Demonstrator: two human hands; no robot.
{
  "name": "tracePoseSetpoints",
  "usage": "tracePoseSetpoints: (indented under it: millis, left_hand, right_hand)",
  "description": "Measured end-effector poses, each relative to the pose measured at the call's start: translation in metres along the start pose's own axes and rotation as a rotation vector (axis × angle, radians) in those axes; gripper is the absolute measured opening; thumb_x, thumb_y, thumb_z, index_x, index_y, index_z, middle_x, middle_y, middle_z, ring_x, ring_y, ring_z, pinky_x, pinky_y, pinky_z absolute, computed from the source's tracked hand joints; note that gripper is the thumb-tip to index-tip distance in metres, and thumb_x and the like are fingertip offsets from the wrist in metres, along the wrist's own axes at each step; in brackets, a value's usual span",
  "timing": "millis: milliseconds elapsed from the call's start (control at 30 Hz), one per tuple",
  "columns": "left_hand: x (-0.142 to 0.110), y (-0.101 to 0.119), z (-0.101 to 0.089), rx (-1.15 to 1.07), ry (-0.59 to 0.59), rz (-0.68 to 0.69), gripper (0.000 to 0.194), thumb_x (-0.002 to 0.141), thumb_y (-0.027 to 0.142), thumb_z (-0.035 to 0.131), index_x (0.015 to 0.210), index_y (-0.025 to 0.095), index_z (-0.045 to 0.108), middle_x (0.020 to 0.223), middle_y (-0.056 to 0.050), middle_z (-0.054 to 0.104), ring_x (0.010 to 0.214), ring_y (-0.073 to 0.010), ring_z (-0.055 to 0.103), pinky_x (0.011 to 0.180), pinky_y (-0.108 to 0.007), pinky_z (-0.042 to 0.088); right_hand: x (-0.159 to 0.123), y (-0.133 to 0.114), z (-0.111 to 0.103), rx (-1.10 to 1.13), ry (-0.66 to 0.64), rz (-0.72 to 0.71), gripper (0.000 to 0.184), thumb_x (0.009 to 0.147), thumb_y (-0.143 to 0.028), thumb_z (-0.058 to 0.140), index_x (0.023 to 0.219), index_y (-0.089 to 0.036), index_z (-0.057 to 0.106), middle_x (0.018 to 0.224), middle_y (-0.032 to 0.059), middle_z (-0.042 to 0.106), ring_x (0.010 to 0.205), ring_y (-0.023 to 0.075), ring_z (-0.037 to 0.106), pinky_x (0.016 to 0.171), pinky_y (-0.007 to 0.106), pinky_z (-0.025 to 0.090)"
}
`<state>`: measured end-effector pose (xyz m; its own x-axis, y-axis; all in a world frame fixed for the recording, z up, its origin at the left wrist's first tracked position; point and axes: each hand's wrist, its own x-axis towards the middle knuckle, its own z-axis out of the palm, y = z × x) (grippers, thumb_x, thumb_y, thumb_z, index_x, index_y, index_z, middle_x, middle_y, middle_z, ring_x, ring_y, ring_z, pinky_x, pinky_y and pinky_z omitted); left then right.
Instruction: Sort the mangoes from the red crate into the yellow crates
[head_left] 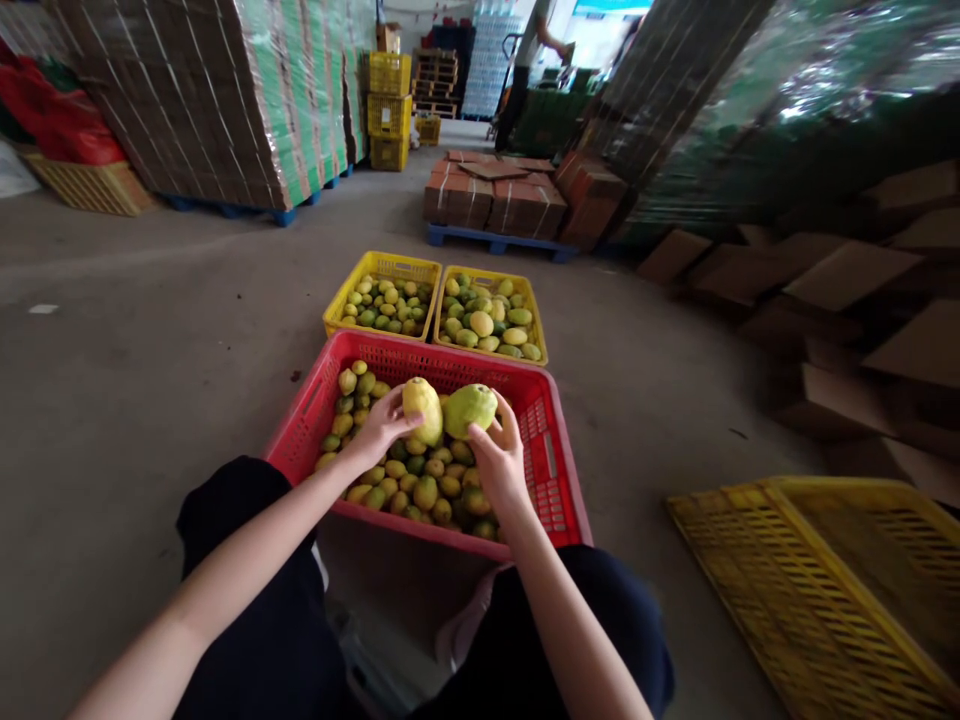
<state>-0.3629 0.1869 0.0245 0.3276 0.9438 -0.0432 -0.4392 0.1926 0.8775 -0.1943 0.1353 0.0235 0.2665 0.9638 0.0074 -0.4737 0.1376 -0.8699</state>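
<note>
My left hand is closed round a yellow lemon, held upright above the red crate. In my right hand is a larger, greenish lemon, gripped between thumb and fingers. The two fruits are side by side, almost touching. Below them the red crate holds many small yellow and green lemons, partly hidden by my hands and forearms. Just beyond it stand two yellow crates, the left one and the right one, both filled with yellow and green lemons.
A yellow crate lies at the right. Flattened and open cardboard boxes are piled behind it. Ahead, brown cartons sit on a blue pallet. Wrapped stacks and stacked yellow crates stand farther back, near another person.
</note>
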Motion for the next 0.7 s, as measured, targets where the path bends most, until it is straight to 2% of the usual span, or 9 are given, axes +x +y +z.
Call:
tracePoseSetpoints:
  millis: [100, 167, 267, 333, 400, 500, 600, 700]
  left_hand:
    - [0.000, 0.003, 0.002, -0.290, 0.037, -0.148, 0.038, 0.072, 0.021, 0.070, 0.109, 0.016, 0.062, 0.101, -0.006, 0.068, 0.100, -0.0231, 0.063, 0.082, -0.030, 0.052]
    - [-0.001, 0.005, 0.003, -0.436, 0.039, -0.226, 0.036, 0.077, 0.024, 0.063, 0.111, 0.014, 0.061, 0.098, -0.008, 0.069, 0.097, -0.0230, 0.065, 0.086, -0.034, 0.052]
    - [0.001, 0.005, 0.002, -0.527, 0.065, -0.258, 0.032, 0.083, 0.033, 0.057, 0.106, 0.012, 0.063, 0.089, -0.008, 0.069, 0.086, -0.0204, 0.066, 0.082, -0.035, 0.053]
    - [0.003, 0.000, -0.001, -0.500, 0.073, -0.236, 0.033, 0.082, 0.041, 0.060, 0.099, 0.013, 0.064, 0.084, -0.006, 0.068, 0.077, -0.0177, 0.065, 0.077, -0.033, 0.053]
    - [0.004, -0.003, -0.003, -0.396, 0.014, -0.180, 0.036, 0.075, 0.043, 0.068, 0.096, 0.014, 0.064, 0.083, -0.005, 0.067, 0.073, -0.0160, 0.064, 0.071, -0.028, 0.052]
    - [0.001, -0.003, -0.003, -0.101, -0.110, 0.019, 0.040, 0.063, 0.035, 0.080, 0.095, 0.017, 0.063, 0.085, -0.003, 0.065, 0.073, -0.0144, 0.062, 0.064, -0.022, 0.047]
    - [-0.004, 0.006, 0.000, 0.149, -0.179, 0.192, 0.040, 0.061, 0.025, 0.082, 0.095, 0.018, 0.062, 0.085, -0.001, 0.063, 0.076, -0.0140, 0.060, 0.069, -0.022, 0.045]
    - [-0.008, 0.016, 0.002, 0.263, -0.206, 0.280, 0.038, 0.061, 0.021, 0.082, 0.094, 0.019, 0.063, 0.089, -0.002, 0.062, 0.082, -0.0155, 0.058, 0.076, -0.025, 0.044]
  right_hand:
    - [0.002, -0.001, 0.002, 0.197, -0.017, 0.159, 0.030, 0.071, -0.026, 0.068, 0.100, -0.027, 0.062, 0.097, -0.0021, 0.070, 0.089, 0.0177, 0.066, 0.079, 0.032, 0.052]
    - [0.003, 0.002, 0.002, 0.267, -0.002, 0.259, 0.025, 0.072, -0.031, 0.067, 0.095, -0.024, 0.063, 0.094, 0.0002, 0.071, 0.089, 0.0200, 0.066, 0.079, 0.034, 0.053]
    - [0.003, 0.012, 0.000, 0.282, 0.031, 0.340, 0.035, 0.066, -0.040, 0.072, 0.094, -0.022, 0.064, 0.086, 0.0018, 0.071, 0.082, 0.0222, 0.067, 0.076, 0.038, 0.055]
    - [0.003, 0.018, -0.001, 0.231, 0.031, 0.316, 0.043, 0.060, -0.043, 0.077, 0.094, -0.023, 0.063, 0.082, 0.0003, 0.070, 0.075, 0.0209, 0.066, 0.073, 0.038, 0.055]
    - [0.001, 0.022, -0.001, 0.120, 0.029, 0.235, 0.048, 0.056, -0.041, 0.081, 0.095, -0.023, 0.061, 0.082, -0.0013, 0.068, 0.072, 0.0188, 0.064, 0.071, 0.036, 0.054]
    - [-0.001, 0.021, -0.002, -0.164, 0.022, 0.020, 0.058, 0.052, -0.031, 0.085, 0.102, -0.025, 0.057, 0.089, -0.0024, 0.065, 0.078, 0.0175, 0.062, 0.074, 0.033, 0.052]
    - [-0.002, 0.018, -0.003, -0.437, -0.044, -0.257, 0.066, 0.051, -0.023, 0.086, 0.107, -0.025, 0.053, 0.101, 0.0002, 0.062, 0.092, 0.0199, 0.060, 0.084, 0.035, 0.050]
    - [-0.003, 0.017, -0.005, -0.579, -0.088, -0.439, 0.063, 0.056, -0.023, 0.083, 0.110, -0.024, 0.051, 0.108, 0.0034, 0.059, 0.100, 0.0220, 0.058, 0.091, 0.040, 0.047]
